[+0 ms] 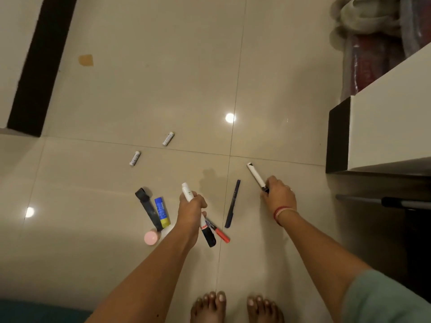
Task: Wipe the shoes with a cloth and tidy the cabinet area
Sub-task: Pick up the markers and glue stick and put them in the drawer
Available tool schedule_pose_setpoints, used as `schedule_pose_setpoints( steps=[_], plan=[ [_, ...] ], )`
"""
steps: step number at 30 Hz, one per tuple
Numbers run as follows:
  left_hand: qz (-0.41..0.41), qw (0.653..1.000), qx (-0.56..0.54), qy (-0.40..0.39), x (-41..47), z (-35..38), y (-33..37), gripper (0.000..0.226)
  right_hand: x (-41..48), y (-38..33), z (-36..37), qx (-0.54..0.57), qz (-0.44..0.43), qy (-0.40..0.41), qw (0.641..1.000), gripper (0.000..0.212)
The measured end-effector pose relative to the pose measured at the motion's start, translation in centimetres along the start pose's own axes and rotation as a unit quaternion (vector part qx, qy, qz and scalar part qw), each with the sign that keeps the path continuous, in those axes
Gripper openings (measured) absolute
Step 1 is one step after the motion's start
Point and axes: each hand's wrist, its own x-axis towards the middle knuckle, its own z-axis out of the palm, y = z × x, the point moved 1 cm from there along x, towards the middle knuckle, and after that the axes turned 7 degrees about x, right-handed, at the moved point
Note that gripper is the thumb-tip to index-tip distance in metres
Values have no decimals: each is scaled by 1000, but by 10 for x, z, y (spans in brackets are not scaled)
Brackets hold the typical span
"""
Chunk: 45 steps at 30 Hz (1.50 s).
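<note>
A person stands barefoot on a glossy beige tile floor [163,89], bending over scattered stationery. At about six o'clock from the frame's centre, the left hand [191,207] is clenched around a bundle of markers [205,226]: a white one sticks up, a black-capped and a red one hang below. They are bunched this way, it seems, to gather several at once. At four o'clock the right hand [278,194] pinches the lower end of a white pen [256,176], lifting it from the floor.

Between the hands lies a dark blue pen [232,203]. At seven o'clock sit a blue and yellow glue stick [162,212], a black strip [149,209] and a pink cap [151,238]. Two batteries [151,149] lie apart at nine o'clock.

The white cabinet [384,127] stands at three o'clock. No shoes or cloth are visible. Labels carry print, probably brand names, too blurred to read.
</note>
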Motion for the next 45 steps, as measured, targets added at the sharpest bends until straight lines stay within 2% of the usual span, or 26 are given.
schedule_pose_setpoints(
  steps=[3, 5, 8, 11, 13, 17, 20, 23, 25, 26, 28, 30, 33, 35, 39, 42, 45],
  plan=[
    [1, 1000, -14, -9, -1, -9, -5, 26, 4, 2, 6, 46, 4, 7, 999, 15],
    [-5, 999, -34, -10, -6, -16, -8, 27, -4, -5, -1, 119, 16, 10, 993, 15],
    [-13, 998, -51, -22, -17, -29, -11, 18, -50, -42, -19, 283, 3, 18, 959, 10],
    [-16, 998, -47, -43, -32, -41, -11, 13, -126, -87, -30, 376, -49, -29, 925, 23],
    [-8, 997, -42, -62, -43, -48, -12, 14, -171, -107, -27, 386, -83, -69, 916, 23],
    [14, 994, -27, -102, -55, -62, -21, 40, -205, -122, -18, 370, -93, -83, 921, 19],
    [33, 991, -61, -118, -55, -65, -26, 26, -197, -126, -13, 349, -116, -96, 925, 17],
    [68, 991, -83, -85, -44, -65, -33, 9, -182, -126, -3, 362, -126, -152, 911, 10],
    [73, 992, -97, -44, -32, -67, -40, 4, -160, -116, 2, 422, -55, -108, 899, 2],
    [66, 993, -97, -22, -27, -70, -44, 3, -143, -107, 8, 420, -18, -54, 906, 6],
    [46, 995, -86, 13, -15, -77, -55, 5, -107, -93, 23, 326, 32, 12, 945, 23],
    [28, 996, -77, 22, -5, -83, -67, 11, -80, -84, 45, 225, 60, 8, 973, 36],
    [-2, 996, -92, 15, 2, -91, -77, 42, -63, -85, 65, 184, 37, 12, 982, 26],
    [-12, 996, -87, 20, 0, -94, -76, 51, -67, -91, 63, 219, 26, 16, 975, 19],
    [-1, 995, -92, 47, -10, -96, -63, 47, -131, -125, 37, 385, -55, -29, 921, 23],
    [10, 996, -76, 51, -15, -95, -60, 50, -189, -144, 33, 399, -134, -102, 901, 22],
    [18, 996, -61, 58, -15, -93, -63, 30, -210, -146, 40, 393, -153, -138, 896, 16]
  ],
)
